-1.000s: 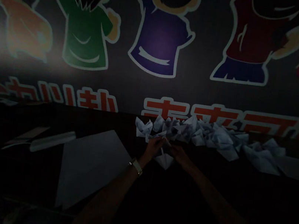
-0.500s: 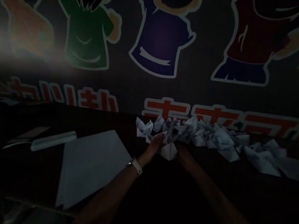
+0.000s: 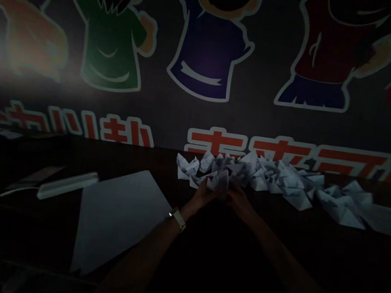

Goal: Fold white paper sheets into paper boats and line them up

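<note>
Paper boat (image 3: 220, 180) sits pinched between left hand (image 3: 204, 197) and right hand (image 3: 238, 203), both curled closed on it, just near the heap of folded boats (image 3: 267, 179) beyond.

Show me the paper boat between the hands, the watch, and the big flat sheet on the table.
Paper boat (image 3: 220, 181), head view, on its folded side.
Watch (image 3: 178, 219), head view, on its band.
Paper sheet (image 3: 118, 220), head view, on its middle.

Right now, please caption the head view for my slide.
Left hand and right hand hold a paper boat before a row of paper boats.
</note>
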Demonstrator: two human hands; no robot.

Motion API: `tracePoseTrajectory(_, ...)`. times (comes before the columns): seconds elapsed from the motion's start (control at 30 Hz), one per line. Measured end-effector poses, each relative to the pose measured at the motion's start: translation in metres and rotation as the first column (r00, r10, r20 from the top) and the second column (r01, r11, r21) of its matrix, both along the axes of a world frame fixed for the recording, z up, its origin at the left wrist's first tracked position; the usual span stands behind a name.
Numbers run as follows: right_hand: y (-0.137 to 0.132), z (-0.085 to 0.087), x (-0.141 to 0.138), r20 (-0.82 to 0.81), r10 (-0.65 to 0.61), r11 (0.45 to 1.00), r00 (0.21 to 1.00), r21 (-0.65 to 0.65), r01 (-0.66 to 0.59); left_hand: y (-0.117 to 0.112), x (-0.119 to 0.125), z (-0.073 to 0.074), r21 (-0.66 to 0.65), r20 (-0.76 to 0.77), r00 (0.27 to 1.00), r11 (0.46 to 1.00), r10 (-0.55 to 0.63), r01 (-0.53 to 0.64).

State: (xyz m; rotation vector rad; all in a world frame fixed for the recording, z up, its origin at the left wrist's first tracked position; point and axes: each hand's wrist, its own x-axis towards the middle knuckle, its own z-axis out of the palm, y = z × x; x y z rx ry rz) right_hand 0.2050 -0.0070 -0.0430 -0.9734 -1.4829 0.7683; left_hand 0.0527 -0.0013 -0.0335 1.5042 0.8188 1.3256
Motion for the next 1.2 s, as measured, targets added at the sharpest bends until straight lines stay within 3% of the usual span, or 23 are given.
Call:
tracePoseTrajectory(0.13,0.006,0.0,-0.001,-0.018,-0.115,0.993,0.993,-0.041,0.114,0.011,-0.008,-0.004,0.017,-0.019,0.999,0.999,0.029,-0.029)
tracePoseTrajectory(0.27,0.011,0.001,0.013,0.171,-0.117,0.993,0.978,0.043,0.112,0.013,-0.011,-0.009,0.061,-0.132,0.99,0.997,-0.048,0.056)
tracePoseTrajectory(0.43,0.013,-0.002,0.031,0.301,-0.059,0.998,0.952,0.017,0.056,0.023,-0.016,-0.016,0.121,-0.261,0.954,0.985,0.149,-0.121)
tracePoseTrajectory(0.63,0.011,0.002,0.039,0.352,-0.053,0.999,0.934,0.014,0.052,0.03,-0.024,-0.019,0.166,-0.262,0.931,0.962,0.254,-0.216)
tracePoseTrajectory(0.73,0.004,0.008,0.039,0.38,0.047,0.997,0.924,0.038,-0.066,0.03,-0.024,-0.019,0.204,-0.25,0.924,0.949,0.289,-0.242)
tracePoseTrajectory(0.87,-0.003,0.015,0.033,0.425,0.259,0.955,0.868,0.026,-0.297,0.033,-0.025,-0.023,0.238,-0.204,0.91,0.92,0.362,-0.313)
tracePoseTrajectory(0.93,-0.006,0.017,0.026,0.429,0.288,0.945,0.856,0.014,-0.325,0.035,-0.026,-0.025,0.244,-0.175,0.899,0.903,0.401,-0.355)
tracePoseTrajectory(1.03,-0.01,0.021,0.013,0.46,0.165,0.965,0.873,0.11,-0.24,0.037,-0.027,-0.026,0.248,-0.121,0.88,0.872,0.459,-0.421)
tracePoseTrajectory(1.1,-0.014,0.025,0.005,0.47,-0.068,0.962,0.88,0.265,-0.067,0.038,-0.028,-0.026,0.253,-0.086,0.865,0.851,0.494,-0.46)
tracePoseTrajectory(1.13,-0.017,0.027,0.003,0.464,-0.212,0.933,0.86,0.357,0.037,0.039,-0.028,-0.026,0.255,-0.076,0.859,0.843,0.506,-0.474)
tracePoseTrajectory(1.2,-0.022,0.032,0.004,0.455,-0.476,0.825,0.753,0.528,0.202,0.039,-0.029,-0.027,0.259,-0.074,0.853,0.836,0.516,-0.483)
